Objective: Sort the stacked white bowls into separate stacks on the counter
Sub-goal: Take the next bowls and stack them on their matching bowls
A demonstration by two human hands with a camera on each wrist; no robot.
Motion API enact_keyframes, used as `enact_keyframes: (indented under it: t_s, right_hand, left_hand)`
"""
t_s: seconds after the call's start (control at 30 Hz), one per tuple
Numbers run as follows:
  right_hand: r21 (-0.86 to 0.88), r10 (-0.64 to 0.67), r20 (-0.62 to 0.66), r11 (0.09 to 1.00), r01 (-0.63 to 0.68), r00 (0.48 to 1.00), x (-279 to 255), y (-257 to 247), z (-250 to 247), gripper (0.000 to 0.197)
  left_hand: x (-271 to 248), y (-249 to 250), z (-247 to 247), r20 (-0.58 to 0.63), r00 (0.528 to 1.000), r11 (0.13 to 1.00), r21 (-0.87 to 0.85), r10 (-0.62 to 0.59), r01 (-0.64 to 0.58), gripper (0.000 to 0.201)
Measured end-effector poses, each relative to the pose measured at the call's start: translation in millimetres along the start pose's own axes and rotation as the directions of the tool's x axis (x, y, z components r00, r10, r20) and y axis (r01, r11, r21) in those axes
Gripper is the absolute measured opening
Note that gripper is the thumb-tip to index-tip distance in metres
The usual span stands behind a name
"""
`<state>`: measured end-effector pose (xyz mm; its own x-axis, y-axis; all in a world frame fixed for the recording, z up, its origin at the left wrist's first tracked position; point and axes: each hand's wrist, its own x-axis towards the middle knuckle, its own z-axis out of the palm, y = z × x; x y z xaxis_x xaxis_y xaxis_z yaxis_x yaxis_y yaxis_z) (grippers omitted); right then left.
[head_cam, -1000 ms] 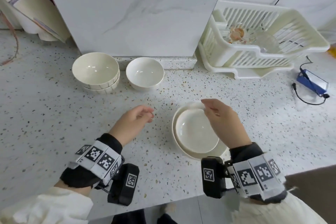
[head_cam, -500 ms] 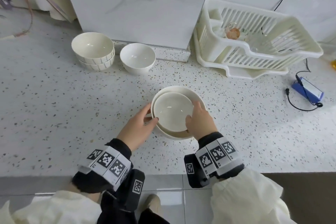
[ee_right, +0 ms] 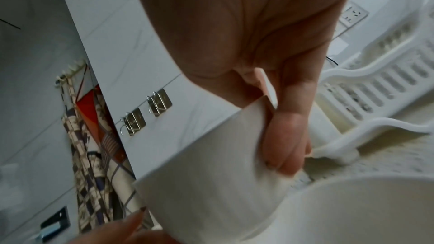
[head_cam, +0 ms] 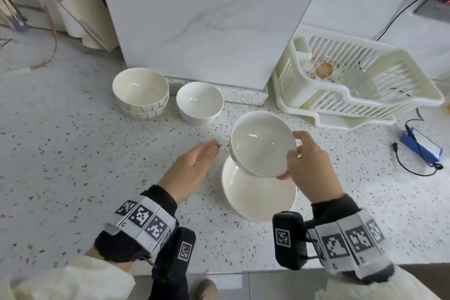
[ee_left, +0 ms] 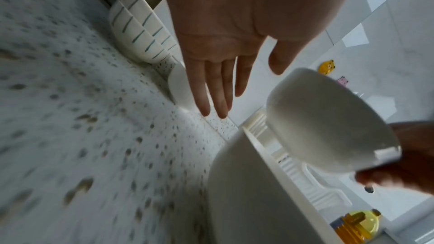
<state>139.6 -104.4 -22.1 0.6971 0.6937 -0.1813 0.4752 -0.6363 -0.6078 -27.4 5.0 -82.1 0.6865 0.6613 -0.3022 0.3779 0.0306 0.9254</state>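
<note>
My right hand [head_cam: 295,153] grips a small white bowl [head_cam: 261,142] by its near rim, thumb inside and fingers [ee_right: 287,147] under the wall, and holds it tilted in the air. Below it the larger white bowl [head_cam: 255,198] stands on the speckled counter [head_cam: 73,153]. My left hand [head_cam: 194,165] hovers flat with straight fingers [ee_left: 211,88] just left of both bowls and holds nothing. At the back two striped bowls [head_cam: 140,91] sit stacked, with a single plain white bowl [head_cam: 199,102] to their right. The lifted bowl [ee_left: 328,123] also shows from below in the left wrist view.
A white plastic dish rack [head_cam: 360,90] on its tray stands at the back right, with a glass item inside. A blue device [head_cam: 421,145] with a black cable lies at the right. A marble panel [head_cam: 207,19] rises behind the bowls. The counter's front edge [head_cam: 219,273] runs near my wrists.
My right hand has lifted the small bowl out of the larger one and tilted it. My left hand has let go of the stack and moved left, fingers straightened.
</note>
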Motion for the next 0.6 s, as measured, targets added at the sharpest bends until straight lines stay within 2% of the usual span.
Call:
enact_keyframes:
  t_s: [0.07,0.13,0.23,0.3,0.37,0.6]
  right_hand:
    - [0.059,0.003,-0.013,0.998,-0.003,1.0,15,-19,3,0.037]
    - [0.096,0.015,-0.009,0.995,-0.014,1.0,30,-36,14,0.037]
    - [0.145,0.029,0.004,0.989,-0.029,1.0,55,-57,35,0.038]
    - [0.171,0.04,0.016,0.984,-0.042,0.999,72,-68,51,0.039]
    - [0.186,0.062,0.031,0.98,-0.067,0.998,87,-77,65,0.04]
    - [0.159,0.146,0.042,0.976,-0.151,0.988,119,-90,96,0.038]
  left_hand:
    - [11,4,-13,-0.021,0.999,0.998,-0.062,0.027,-0.028,0.059]
    - [21,8,-29,-0.04,0.998,0.995,-0.093,0.044,-0.047,0.056]
    - [39,7,-51,-0.068,0.996,0.994,-0.094,0.055,-0.061,0.065]
    - [49,5,-63,-0.088,0.994,0.994,-0.088,0.063,-0.071,0.061]
    - [58,3,-71,-0.107,0.993,0.996,-0.066,0.051,-0.058,0.055]
    - [91,-13,-76,-0.089,0.994,0.996,-0.058,0.06,-0.065,0.059]
